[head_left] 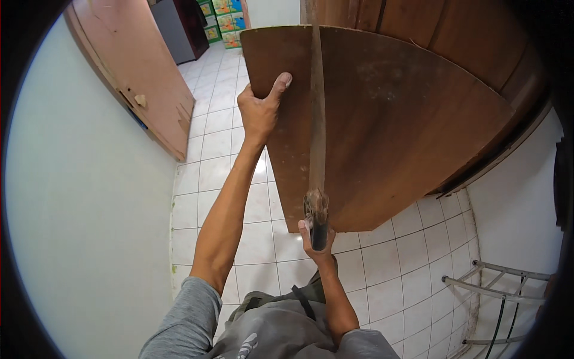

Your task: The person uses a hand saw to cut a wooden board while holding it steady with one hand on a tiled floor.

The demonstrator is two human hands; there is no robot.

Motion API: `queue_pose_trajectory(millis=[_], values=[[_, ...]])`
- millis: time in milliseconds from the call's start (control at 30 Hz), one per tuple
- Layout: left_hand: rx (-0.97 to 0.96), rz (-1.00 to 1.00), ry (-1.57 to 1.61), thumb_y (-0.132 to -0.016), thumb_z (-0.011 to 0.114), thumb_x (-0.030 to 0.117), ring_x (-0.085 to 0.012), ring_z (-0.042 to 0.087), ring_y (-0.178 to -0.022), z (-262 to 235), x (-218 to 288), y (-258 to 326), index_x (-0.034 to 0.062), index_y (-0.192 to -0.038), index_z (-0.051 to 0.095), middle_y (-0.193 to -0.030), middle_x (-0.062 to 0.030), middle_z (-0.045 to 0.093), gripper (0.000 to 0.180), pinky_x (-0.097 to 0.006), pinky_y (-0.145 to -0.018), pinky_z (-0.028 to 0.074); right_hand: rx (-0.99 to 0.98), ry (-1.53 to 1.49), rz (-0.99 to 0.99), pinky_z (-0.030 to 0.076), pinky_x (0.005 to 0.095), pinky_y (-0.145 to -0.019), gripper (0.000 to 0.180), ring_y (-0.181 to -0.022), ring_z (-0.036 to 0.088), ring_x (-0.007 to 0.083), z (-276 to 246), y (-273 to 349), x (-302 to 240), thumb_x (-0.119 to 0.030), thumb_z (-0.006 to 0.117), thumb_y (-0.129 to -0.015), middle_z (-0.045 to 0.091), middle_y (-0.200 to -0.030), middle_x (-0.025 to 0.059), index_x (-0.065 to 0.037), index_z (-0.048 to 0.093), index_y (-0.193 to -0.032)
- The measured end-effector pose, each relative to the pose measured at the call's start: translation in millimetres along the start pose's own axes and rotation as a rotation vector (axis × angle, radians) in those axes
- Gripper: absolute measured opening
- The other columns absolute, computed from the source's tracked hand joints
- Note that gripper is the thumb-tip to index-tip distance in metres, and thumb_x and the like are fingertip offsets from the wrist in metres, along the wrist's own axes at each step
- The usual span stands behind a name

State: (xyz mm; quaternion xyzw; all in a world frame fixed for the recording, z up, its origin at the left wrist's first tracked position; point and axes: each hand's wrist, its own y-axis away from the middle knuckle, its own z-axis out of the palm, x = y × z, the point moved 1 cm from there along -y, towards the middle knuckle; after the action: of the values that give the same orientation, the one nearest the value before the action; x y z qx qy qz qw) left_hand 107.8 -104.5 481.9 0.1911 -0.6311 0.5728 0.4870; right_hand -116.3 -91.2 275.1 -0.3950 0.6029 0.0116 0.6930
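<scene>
A large brown wooden board with a curved far edge stretches out in front of me. My left hand grips its left edge, thumb on top and fingers hidden underneath. A handsaw runs straight away from me across the board, its blade seen nearly edge-on. My right hand is closed around the saw's worn dark handle at the board's near edge. Whether the blade's teeth sit in a cut cannot be made out.
Left stands a pale pink door with chipped wood, beside a white wall. White floor tiles lie below. A metal rack is at lower right. Brown wooden panelling rises behind the board; colourful drawers stand far back.
</scene>
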Motion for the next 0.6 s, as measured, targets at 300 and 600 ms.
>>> queue_pose_trajectory(millis=[300,600], values=[[0.01,0.056,0.061,-0.077,0.078,0.036,-0.0137,0.062,-0.08,-1,-1,-8,-0.0056,-0.094,0.066,-0.087,-0.0093,0.068,0.047,-0.027,-0.075,0.049,-0.068,0.167,0.094,0.051,0.0315,-0.071,0.022,-0.076,0.066,0.0233,3,50,19,-0.004,0.07,-0.077,0.067,-0.085,0.012,0.001,0.064,-0.097],[-0.026,-0.033,0.01,-0.078,0.076,0.041,-0.0146,0.061,-0.084,-5,-2,-1,-0.006,-0.099,0.065,-0.093,-0.0098,0.067,0.053,-0.027,-0.078,0.047,0.071,0.233,0.058,0.044,0.0288,-0.051,0.007,-0.048,0.054,0.0174,-33,89,-21,-0.007,0.065,-0.077,0.054,-0.057,0.0068,-0.001,0.061,-0.079]])
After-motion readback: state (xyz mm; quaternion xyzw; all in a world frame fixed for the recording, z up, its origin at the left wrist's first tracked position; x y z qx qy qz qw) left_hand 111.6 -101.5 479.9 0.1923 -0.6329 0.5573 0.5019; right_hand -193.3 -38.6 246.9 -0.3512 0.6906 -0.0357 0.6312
